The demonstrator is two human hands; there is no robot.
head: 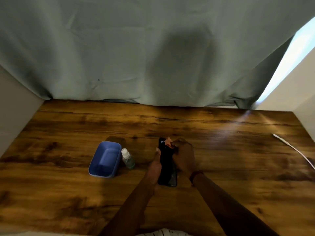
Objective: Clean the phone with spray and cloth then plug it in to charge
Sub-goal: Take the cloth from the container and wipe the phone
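Dark wood-grain table (68,150), grey-green fabric curtain (102,48) hanging across the back edge, pale wall panels L and R.

Black rectangular phone (167,167) is mid-table, long axis running away from the person, near end toward them. Can't tell if it's resting on the table or lifted off.

Left hand (155,166): on the phone's L edge, fingers wrapped behind it, thumb up along the side, so it's gripping the phone.
Right hand (184,155): at the phone's R side, fingers curled and pinching a small orange-pink cloth (168,142) against the phone's far end. Only a bit of cloth shows past the fingers. Dark reddish wristband (196,174) on that wrist.

Relative to phone:
- small clear plastic spray bottle w/ white cap (127,159): near, to the L, upright, not touched.
- blue rectangular plastic tub (105,155): further L, just beside the bottle; can't tell if they touch. Nothing visible inside.
- white charging cable (296,150): well apart to the R, connector end lying on the table pointing away, cord running off the R edge of view. Not plugged into the phone.
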